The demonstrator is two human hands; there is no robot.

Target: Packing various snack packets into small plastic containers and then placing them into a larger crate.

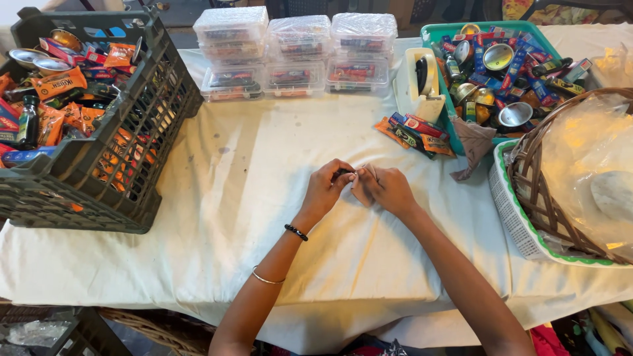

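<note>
My left hand [326,188] and my right hand [389,190] meet over the middle of the white cloth-covered table [264,198]. Between their fingertips they pinch a small dark item [347,173], mostly hidden by my fingers. My right hand also holds a small tan pouch [362,188] against its palm. A black bead bracelet and a thin metal bangle sit on my left forearm.
A dark plastic crate [132,138] of orange packets and tins stands at left. Stacked clear lidded boxes [297,56] line the back. A teal tray [438,33] of packets and tins, a tape dispenser [422,82], loose packets [415,132], a tan pouch [473,145] and a wicker basket [534,191] crowd the right.
</note>
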